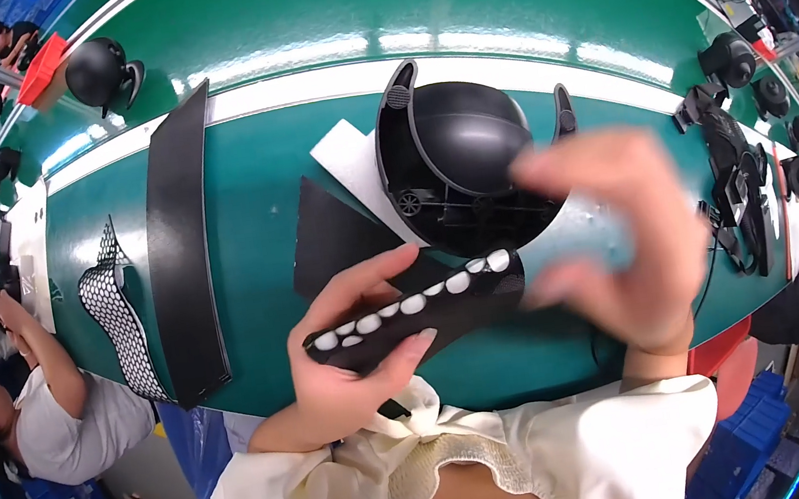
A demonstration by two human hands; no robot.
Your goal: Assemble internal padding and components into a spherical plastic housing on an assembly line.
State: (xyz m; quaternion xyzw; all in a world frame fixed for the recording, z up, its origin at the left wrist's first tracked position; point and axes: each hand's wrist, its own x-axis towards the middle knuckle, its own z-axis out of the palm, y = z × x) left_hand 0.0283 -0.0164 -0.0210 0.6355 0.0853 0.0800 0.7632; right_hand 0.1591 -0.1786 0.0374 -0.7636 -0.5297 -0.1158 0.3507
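Observation:
My left hand (339, 363) is closed around a black strip-like piece (381, 338), thumb below and fingers above. A row of white round dots runs along its upper edge. To its right my right hand (635, 239) is smeared by motion, thumb and forefinger curved toward the strip's end; whether it holds anything I cannot tell. Pale, shiny light blue (584, 230) shows between its fingers, too unclear to name. Beyond the hands stands a round black plastic housing (475, 133) with a domed middle and two upright arms. The right hand partly covers its right side.
On the green bench lie a long black panel (184, 237), a perforated strip with white dots (114, 322), a black sheet (327, 234) and a white piece (346, 150). Black parts and cables (738, 175) sit at right. Another black round housing (99, 72) stands far left. Co-workers sit either side.

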